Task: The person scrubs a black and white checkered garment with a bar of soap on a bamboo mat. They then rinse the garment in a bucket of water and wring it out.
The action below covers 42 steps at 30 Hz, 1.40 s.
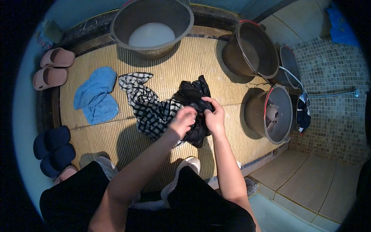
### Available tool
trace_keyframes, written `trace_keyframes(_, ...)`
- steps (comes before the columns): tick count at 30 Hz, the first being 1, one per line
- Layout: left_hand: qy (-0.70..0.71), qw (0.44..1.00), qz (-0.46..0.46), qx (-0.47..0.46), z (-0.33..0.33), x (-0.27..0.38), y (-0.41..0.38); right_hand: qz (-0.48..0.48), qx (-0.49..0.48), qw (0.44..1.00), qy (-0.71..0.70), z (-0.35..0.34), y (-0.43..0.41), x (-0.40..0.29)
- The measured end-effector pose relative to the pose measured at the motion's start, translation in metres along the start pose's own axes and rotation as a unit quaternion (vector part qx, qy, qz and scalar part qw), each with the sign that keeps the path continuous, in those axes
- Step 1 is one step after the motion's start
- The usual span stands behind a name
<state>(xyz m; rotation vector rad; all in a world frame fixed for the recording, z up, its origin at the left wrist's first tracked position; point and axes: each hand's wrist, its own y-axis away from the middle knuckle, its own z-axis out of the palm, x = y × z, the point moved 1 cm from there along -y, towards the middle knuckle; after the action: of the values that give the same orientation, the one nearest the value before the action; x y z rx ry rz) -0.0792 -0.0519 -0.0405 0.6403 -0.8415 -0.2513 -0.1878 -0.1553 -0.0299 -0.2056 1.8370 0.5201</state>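
A crumpled black garment (200,97) with a slight sheen lies on the ribbed mat in front of me. My right hand (215,117) pinches a fold of it between thumb and fingers. My left hand (185,121) is motion-blurred at the garment's left side, and whether it grips any cloth is unclear. Partly under the black garment, a black-and-white checked cloth (150,116) stretches out to the left. Farther left is a rumpled blue towel (97,95), apart from both hands.
A large basin (152,52) with cloudy liquid stands at the back. On the right are a dark bucket (237,55) and another bucket (258,113) holding cloth. Pink slippers (50,78) and dark slippers (55,150) line the left edge. A shower hose (330,95) crosses mosaic tiles.
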Motion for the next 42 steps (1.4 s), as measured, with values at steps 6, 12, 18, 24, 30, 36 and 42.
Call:
trace_keyframes(6, 0.272, 0.960, -0.046, -0.043, -0.040, 0.029, 0.015, -0.297, -0.130, 0.927, 0.188, 0.064, 0.066, -0.057)
trace_keyframes(12, 0.186, 0.973, 0.067, -0.119, -0.069, 0.000, 0.010, -0.421, -0.095, 0.880, 0.197, 0.095, 0.082, -0.050)
trace_keyframes(18, 0.199, 0.975, 0.091, -0.034, -0.038, 0.000, 0.024, -0.245, 0.046, 0.930, 0.271, 0.049, 0.021, -0.013)
trace_keyframes(24, -0.078, 0.974, 0.185, 0.107, -0.045, 0.060, 0.022, -0.046, 0.115, 0.984, 0.130, -0.012, 0.020, 0.020)
trace_keyframes(30, -0.511, 0.816, 0.257, 0.081, -0.058, -0.006, 0.025, -0.130, 0.044, 0.944, 0.301, 0.008, 0.078, 0.036)
trace_keyframes(36, -0.593, 0.727, 0.311, 0.150, -0.050, -0.035, 0.030, -0.042, -0.021, 0.960, 0.275, 0.003, 0.055, 0.027)
trace_keyframes(42, -0.480, 0.812, 0.315, 0.107, -0.087, -0.031, 0.015, -0.004, 0.147, 0.957, 0.252, -0.060, 0.019, 0.022)
